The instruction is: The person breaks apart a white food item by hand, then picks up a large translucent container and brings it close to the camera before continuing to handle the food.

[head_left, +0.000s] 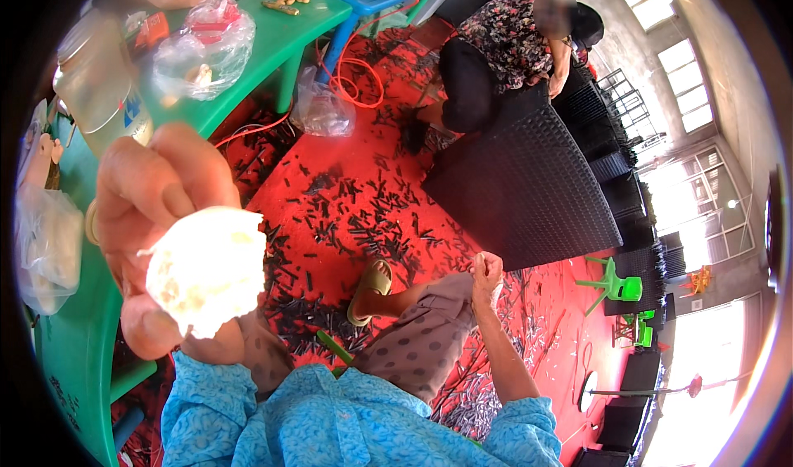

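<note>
Close in front, my left hand (165,219) grips a white bun-like piece (208,270) between thumb and fingers. The piece is rounded with a ragged, torn-looking edge, and glare washes out its surface. Behind that hand, a large clear jar (95,79) stands on the green table (285,23). A clear plastic bag (206,50) with something pale and red in it lies beside the jar. My right hand (487,279) rests by my knee with its fingers curled together; nothing shows in them.
Across from me a person (504,46) sits at a black woven panel (529,178). Dark short scraps (372,219) litter the red floor (318,165). An orange cord (363,95) and a plastic bag (324,110) lie near the blue table (372,0). Green chairs (615,287) stand at right.
</note>
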